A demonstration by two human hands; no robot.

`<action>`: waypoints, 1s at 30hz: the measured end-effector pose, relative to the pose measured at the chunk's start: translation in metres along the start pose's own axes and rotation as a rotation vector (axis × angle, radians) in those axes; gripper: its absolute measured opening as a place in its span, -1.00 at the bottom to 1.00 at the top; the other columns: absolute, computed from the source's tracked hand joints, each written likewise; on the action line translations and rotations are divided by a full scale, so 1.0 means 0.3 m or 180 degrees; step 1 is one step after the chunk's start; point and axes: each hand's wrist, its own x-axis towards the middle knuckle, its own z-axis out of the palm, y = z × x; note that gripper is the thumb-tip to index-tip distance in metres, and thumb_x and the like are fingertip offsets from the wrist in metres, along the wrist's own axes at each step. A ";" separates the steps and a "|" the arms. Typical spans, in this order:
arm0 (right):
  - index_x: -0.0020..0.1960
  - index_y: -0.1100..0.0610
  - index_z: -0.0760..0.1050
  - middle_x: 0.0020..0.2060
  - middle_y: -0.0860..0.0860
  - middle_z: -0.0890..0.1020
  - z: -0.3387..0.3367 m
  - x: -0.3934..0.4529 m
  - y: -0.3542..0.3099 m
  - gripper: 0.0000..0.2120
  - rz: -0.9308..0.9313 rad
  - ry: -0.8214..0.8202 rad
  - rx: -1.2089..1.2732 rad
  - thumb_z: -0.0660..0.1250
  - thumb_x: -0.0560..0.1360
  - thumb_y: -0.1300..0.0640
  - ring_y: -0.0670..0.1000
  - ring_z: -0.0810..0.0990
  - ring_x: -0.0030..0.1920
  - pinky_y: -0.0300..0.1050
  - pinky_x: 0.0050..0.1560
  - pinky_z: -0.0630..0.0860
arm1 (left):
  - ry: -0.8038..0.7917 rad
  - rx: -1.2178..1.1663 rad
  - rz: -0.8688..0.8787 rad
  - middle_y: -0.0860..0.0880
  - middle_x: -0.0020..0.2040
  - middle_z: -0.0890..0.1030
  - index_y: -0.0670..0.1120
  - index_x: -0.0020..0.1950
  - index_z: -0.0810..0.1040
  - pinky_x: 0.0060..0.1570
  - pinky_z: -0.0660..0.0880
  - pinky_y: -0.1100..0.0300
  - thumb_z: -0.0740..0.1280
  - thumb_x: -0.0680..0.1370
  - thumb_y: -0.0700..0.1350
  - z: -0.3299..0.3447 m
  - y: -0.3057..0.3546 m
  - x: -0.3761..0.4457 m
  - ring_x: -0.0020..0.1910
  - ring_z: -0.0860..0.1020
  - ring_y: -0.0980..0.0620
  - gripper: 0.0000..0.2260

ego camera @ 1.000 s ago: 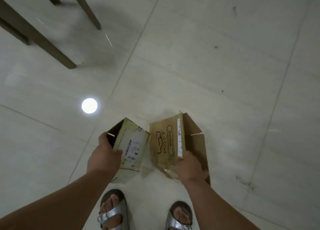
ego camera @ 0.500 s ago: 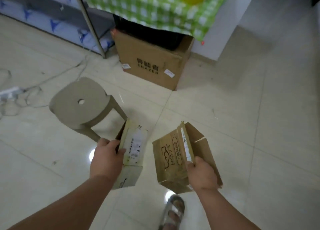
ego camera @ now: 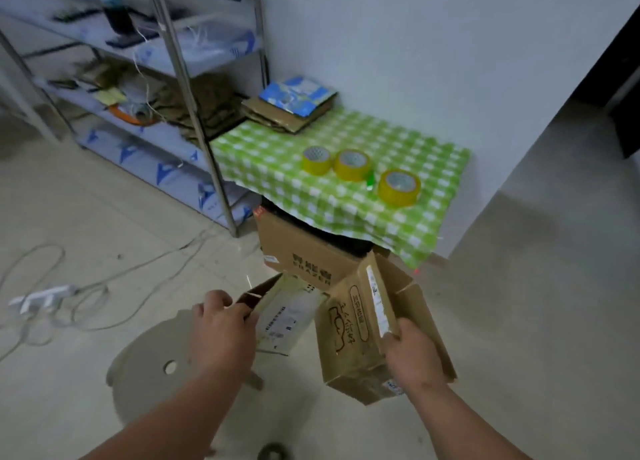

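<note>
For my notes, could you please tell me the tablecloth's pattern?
The tablecloth is green-and-white checked; the head view shows it best.

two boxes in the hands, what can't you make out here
Head view only:
- inside the small box: hidden by the left hand and the box's own flap.
- its label print: blurred, too small.
- inside the larger box: its side wall faces the camera; the right hand covers one edge.
- inside the floor carton: under the tablecloth.
</note>
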 end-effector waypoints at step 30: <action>0.08 0.08 0.55 -0.05 0.04 0.64 -0.393 1.169 -1.178 -0.87 -0.0904 0.0535 0.1520 0.25 0.59 0.15 0.09 0.58 -0.05 -0.07 -0.07 0.46 | 0.1065 -0.1791 -0.0851 -0.13 0.01 0.57 0.01 0.15 0.51 0.16 0.46 -0.21 0.08 0.66 -0.04 -0.578 0.490 1.482 -0.01 0.51 -0.23 -0.77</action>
